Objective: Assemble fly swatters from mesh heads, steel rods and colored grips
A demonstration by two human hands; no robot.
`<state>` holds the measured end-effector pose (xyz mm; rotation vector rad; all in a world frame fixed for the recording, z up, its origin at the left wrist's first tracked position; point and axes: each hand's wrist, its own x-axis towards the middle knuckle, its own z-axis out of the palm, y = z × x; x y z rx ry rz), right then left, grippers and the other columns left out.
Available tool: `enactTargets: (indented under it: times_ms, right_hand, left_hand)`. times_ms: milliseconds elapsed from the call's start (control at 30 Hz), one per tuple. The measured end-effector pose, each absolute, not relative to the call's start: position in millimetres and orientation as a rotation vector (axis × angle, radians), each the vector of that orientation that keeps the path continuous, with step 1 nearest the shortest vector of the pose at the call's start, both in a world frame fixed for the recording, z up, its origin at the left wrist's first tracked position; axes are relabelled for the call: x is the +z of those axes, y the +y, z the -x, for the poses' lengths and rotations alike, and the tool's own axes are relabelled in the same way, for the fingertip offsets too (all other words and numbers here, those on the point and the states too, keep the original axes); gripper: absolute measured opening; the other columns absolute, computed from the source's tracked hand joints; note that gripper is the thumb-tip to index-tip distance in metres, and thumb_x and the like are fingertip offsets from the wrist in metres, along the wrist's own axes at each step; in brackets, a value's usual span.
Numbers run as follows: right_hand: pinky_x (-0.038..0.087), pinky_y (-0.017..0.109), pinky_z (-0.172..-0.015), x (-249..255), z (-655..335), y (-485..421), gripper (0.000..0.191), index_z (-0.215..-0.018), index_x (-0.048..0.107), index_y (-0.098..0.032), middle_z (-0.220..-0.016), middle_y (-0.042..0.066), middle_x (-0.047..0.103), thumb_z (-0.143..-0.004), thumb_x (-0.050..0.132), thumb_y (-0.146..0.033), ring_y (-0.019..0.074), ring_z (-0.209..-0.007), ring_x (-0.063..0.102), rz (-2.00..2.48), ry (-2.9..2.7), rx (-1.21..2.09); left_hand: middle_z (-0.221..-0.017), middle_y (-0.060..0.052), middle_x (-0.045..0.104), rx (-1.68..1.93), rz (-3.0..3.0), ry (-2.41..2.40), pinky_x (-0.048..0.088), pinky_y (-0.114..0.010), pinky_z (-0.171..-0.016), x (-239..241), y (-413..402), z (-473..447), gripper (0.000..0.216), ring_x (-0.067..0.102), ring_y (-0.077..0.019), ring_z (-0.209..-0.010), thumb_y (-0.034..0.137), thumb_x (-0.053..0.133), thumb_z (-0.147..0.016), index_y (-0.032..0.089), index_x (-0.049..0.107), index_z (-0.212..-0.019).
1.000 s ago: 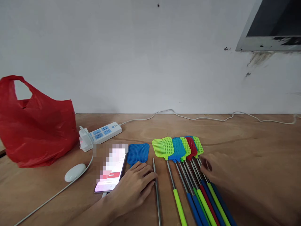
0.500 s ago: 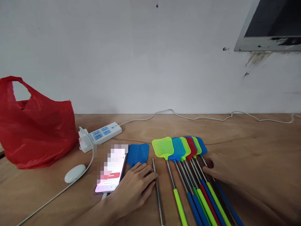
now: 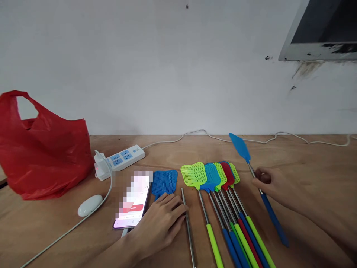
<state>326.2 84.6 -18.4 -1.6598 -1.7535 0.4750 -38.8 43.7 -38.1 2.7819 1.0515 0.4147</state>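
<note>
My right hand pinches the metal shaft of a blue fly swatter, lifted and tilted above the table with its head turned nearly edge-on. Low on the table rests my left hand, fingers loosely bent and lying down, their tips against a thin metal rod. Partly covered by that hand is another blue fly swatter. Between the hands, several fly swatters overlap in a fan, with a lime one at the left, then a blue one and a red one among others.
Left of my left hand lies a lit phone with a cable. Behind it are a white power strip and a white oval device. A red plastic bag stands far left. A thin white cord runs along the wall.
The rightmost blue fly swatter has been lifted off the fan by my right hand, moved up and right, and its head turned. My left hand stays where it was.
</note>
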Motion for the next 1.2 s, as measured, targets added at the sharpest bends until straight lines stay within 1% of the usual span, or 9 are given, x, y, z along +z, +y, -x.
enactTargets:
  times_ms: [133,200,333,433,567,733,900,1033,1200]
  right_hand:
    - [0.028,0.025,-0.034,-10,-294,72,0.025,-0.078,0.058,-0.023,-0.051,-0.004,0.056,-0.071,0.059,-0.047,0.0106,-0.033,0.039,1.556,-1.650,1.018]
    - [0.030,0.023,-0.032,-6,-279,67,0.028,-0.079,0.058,-0.022,-0.053,-0.003,0.061,-0.076,0.059,-0.050,0.0095,-0.031,0.041,1.498,-1.584,1.251]
    - [0.024,0.018,-0.029,-12,-255,64,0.037,-0.078,0.058,-0.021,-0.041,-0.004,0.056,-0.084,0.052,-0.057,0.0084,-0.027,0.037,1.318,-1.334,1.495]
    - [0.023,0.016,-0.027,-25,-243,66,0.035,-0.082,0.056,-0.022,-0.045,-0.004,0.060,-0.088,0.053,-0.056,0.0072,-0.025,0.036,1.178,-1.173,1.570]
    - [0.036,0.016,-0.032,-35,-233,66,0.037,-0.077,0.060,-0.019,-0.061,-0.001,0.068,-0.086,0.063,-0.055,0.0078,-0.034,0.049,1.020,-1.024,1.586]
    - [0.052,0.020,-0.048,-35,-226,59,0.036,-0.077,0.071,-0.016,-0.071,0.003,0.069,-0.079,0.076,-0.051,0.0103,-0.052,0.059,0.933,-0.912,1.571]
    - [0.053,0.020,-0.056,-37,-219,52,0.030,-0.088,0.075,-0.019,-0.076,0.004,0.073,-0.075,0.084,-0.044,0.0116,-0.060,0.064,0.884,-0.855,1.585]
    - [0.054,0.021,-0.061,-40,-214,46,0.026,-0.088,0.076,-0.020,-0.083,0.005,0.076,-0.078,0.082,-0.044,0.0142,-0.071,0.069,0.848,-0.878,1.603]
    - [0.055,0.022,-0.065,-41,-211,40,0.024,-0.085,0.078,-0.021,-0.089,0.006,0.077,-0.079,0.082,-0.043,0.0144,-0.075,0.070,0.835,-0.969,1.585]
  left_hand:
    - [-0.102,-0.006,0.066,0.413,-2.779,1.043,0.047,-0.039,-0.084,-38,43,39,0.020,0.061,-0.0248,-0.096,0.014,0.046,-0.098,0.021,0.062,-0.106]
    - [-0.102,-0.006,0.066,0.393,-2.778,1.043,0.046,-0.040,-0.085,-38,43,39,0.019,0.061,-0.0253,-0.097,0.014,0.046,-0.098,0.020,0.062,-0.105]
    - [-0.101,-0.007,0.066,0.369,-2.776,1.047,0.046,-0.040,-0.084,-37,44,39,0.017,0.061,-0.0258,-0.096,0.014,0.046,-0.099,0.020,0.061,-0.105]
    - [-0.101,-0.007,0.065,0.375,-2.771,1.049,0.045,-0.041,-0.084,-37,44,39,0.017,0.061,-0.0261,-0.096,0.014,0.045,-0.099,0.020,0.060,-0.105]
    - [-0.101,-0.007,0.066,0.410,-2.752,1.041,0.044,-0.041,-0.084,-37,45,40,0.016,0.060,-0.0262,-0.095,0.014,0.045,-0.100,0.019,0.060,-0.104]
    - [-0.094,-0.006,0.065,0.546,-2.684,1.025,0.041,-0.037,-0.078,-36,44,40,0.019,0.059,-0.0240,-0.087,0.016,0.043,-0.100,0.020,0.062,-0.103]
    - [-0.081,-0.002,0.060,0.679,-2.428,1.001,0.038,-0.030,-0.068,-29,39,40,0.024,0.055,-0.0180,-0.075,0.024,0.042,-0.104,0.020,0.061,-0.090]
    - [-0.070,0.002,0.050,0.620,-2.269,0.935,0.033,-0.027,-0.061,-27,35,37,0.038,0.049,-0.0138,-0.065,0.033,0.037,-0.106,0.019,0.051,-0.074]
    - [-0.062,0.005,0.042,0.568,-2.172,0.986,0.026,-0.025,-0.053,-30,31,31,0.038,0.039,-0.0110,-0.056,0.038,0.050,-0.100,0.020,0.043,-0.068]
